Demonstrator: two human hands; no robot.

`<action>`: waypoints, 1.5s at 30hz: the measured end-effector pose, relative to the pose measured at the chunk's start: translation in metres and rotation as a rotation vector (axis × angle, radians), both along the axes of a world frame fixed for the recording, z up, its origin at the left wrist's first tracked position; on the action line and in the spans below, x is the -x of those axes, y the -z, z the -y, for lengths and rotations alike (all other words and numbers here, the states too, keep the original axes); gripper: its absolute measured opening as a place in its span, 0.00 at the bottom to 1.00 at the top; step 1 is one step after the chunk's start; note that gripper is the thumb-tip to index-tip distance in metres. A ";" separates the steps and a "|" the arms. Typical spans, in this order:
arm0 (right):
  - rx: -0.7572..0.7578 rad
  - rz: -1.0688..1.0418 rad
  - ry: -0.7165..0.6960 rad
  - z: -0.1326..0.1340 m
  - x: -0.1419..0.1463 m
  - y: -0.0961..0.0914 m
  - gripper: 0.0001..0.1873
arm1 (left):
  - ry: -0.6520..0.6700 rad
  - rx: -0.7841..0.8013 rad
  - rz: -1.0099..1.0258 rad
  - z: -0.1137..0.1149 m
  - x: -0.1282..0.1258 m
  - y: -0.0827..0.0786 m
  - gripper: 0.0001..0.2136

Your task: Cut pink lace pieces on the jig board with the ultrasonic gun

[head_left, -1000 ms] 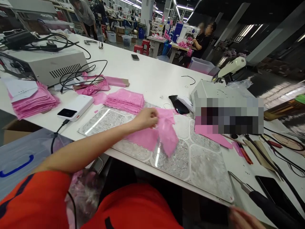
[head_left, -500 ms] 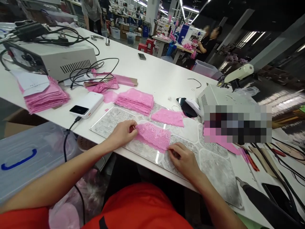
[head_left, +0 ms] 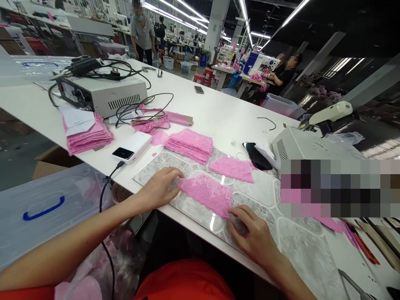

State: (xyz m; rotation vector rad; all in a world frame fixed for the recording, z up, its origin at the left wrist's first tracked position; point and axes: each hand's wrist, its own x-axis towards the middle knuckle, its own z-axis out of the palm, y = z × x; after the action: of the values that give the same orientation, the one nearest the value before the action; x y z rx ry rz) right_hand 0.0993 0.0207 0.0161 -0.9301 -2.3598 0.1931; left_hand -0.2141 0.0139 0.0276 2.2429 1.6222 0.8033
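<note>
A pink lace piece (head_left: 208,193) lies flat on a clear patterned plate (head_left: 296,246) at the white table's near edge. My left hand (head_left: 161,187) rests with fingers spread at the piece's left end. At the lower right corner of the lace, my right hand (head_left: 251,233) lies flat with its fingertips touching the edge. A second single lace piece (head_left: 231,168) lies just behind. A stack of pink lace (head_left: 190,143) sits behind and to the left.
A white power bank (head_left: 133,146) with a cable, another pink stack (head_left: 87,135) under paper, a grey control box (head_left: 104,93) with cables, a black phone (head_left: 256,154) and a white machine (head_left: 306,146) are on the table. People work farther back.
Both hands have gone from pinching the lace piece's ends to lying flat with fingers spread, and the piece now lies smooth on the plate. My view has tilted up a little.
</note>
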 end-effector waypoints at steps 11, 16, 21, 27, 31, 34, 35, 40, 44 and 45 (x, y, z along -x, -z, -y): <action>0.216 -0.015 -0.005 -0.030 0.008 -0.008 0.08 | 0.247 0.089 0.013 -0.028 0.015 -0.002 0.10; 0.490 -0.155 0.140 -0.106 0.030 -0.056 0.10 | 0.109 0.198 0.112 -0.098 0.029 -0.041 0.11; 0.391 -0.254 0.156 -0.193 0.071 -0.095 0.08 | -0.051 0.038 0.102 -0.171 0.056 -0.081 0.10; 0.390 -0.255 0.071 -0.214 0.114 -0.070 0.04 | -0.096 -0.103 -0.069 -0.174 0.092 -0.070 0.10; 0.481 -0.224 0.070 -0.195 0.099 -0.038 0.08 | -0.059 -0.148 -0.143 -0.151 0.089 -0.048 0.12; 0.542 -0.226 0.111 -0.181 0.062 -0.028 0.08 | 0.052 -0.156 -0.181 -0.135 0.051 -0.038 0.13; 0.560 -0.223 0.121 -0.177 0.048 -0.026 0.07 | 0.123 -0.136 -0.199 -0.131 0.032 -0.034 0.12; 0.652 -0.201 0.117 -0.167 0.004 -0.013 0.10 | 0.360 -0.029 -0.305 -0.130 -0.058 -0.015 0.03; 0.670 -0.186 0.083 -0.165 -0.005 -0.003 0.15 | 0.351 0.046 -0.348 -0.146 -0.082 -0.007 0.06; 0.666 -0.179 0.075 -0.165 -0.006 -0.002 0.15 | 0.345 0.065 -0.352 -0.150 -0.082 -0.007 0.07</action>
State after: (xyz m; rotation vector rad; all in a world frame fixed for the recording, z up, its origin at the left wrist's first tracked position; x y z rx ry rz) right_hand 0.1058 0.1858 0.0180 -1.2324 -2.1069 1.0314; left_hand -0.1326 0.1636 0.0350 2.6221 1.3023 0.2758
